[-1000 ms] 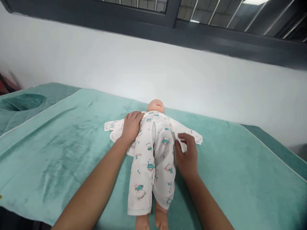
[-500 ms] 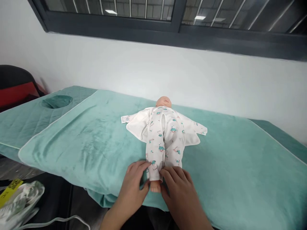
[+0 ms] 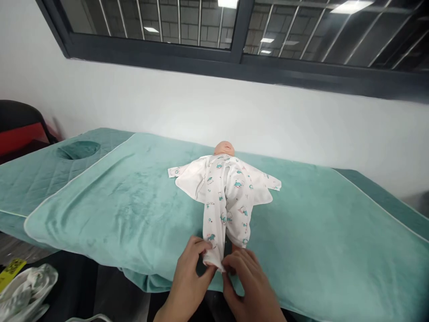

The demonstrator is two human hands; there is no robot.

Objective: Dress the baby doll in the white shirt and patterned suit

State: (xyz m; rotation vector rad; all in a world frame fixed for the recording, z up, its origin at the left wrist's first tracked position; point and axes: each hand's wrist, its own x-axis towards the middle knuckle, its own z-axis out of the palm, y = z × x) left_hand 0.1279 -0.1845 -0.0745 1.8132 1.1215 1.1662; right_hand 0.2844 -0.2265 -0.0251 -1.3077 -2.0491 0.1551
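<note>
A baby doll lies on its back, head toward the wall, in a white printed baby outfit with its sleeves spread wide. My left hand pinches the cuff of the trouser leg on the left from its outer side. On that cuff's inner side, my right hand grips the hem between thumb and fingers. The cuff is stretched between both hands, and the foot inside it is mostly hidden. Part of the other leg shows bare below its cuff, behind my right hand.
A green plush sheet covers the massage bed, which has a face hole at the left. Beyond it stand a white wall and a barred window. A bundle of fabric with a yellow tag lies at lower left, near a black-and-red chair.
The trouser cuff has been drawn down over the doll's foot, which showed before. Both hands have moved slightly toward me and now pinch the hem. The camera view has tilted up a little.
</note>
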